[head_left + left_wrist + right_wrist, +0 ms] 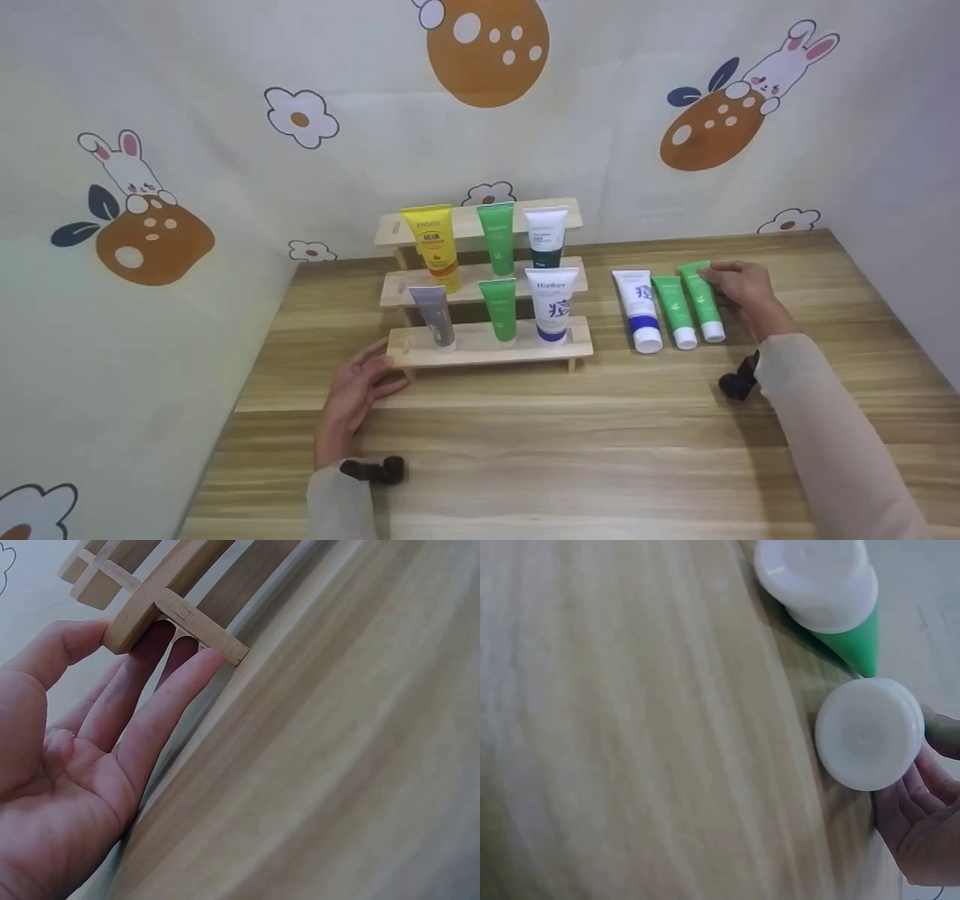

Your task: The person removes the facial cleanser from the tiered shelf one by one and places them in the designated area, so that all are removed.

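My left hand (356,390) holds the left end of the lowest step of a three-step wooden display rack (480,356). In the left wrist view the thumb lies at the board's end (124,634) and the fingers reach under it. My right hand (742,292) grips the flat upper end of a green squeeze tube (703,300) lying on the table; its white cap (868,733) faces the right wrist camera. Left of that tube lie another green tube (676,309) and a white tube with a blue band (639,307).
On the rack stand a yellow tube (433,244), a green tube (496,236) and a white and dark green tube (546,234). Lower down are a grey tube (433,315), a green tube (500,309) and a white and blue tube (552,304). A printed cloth (600,150) hangs behind the table.
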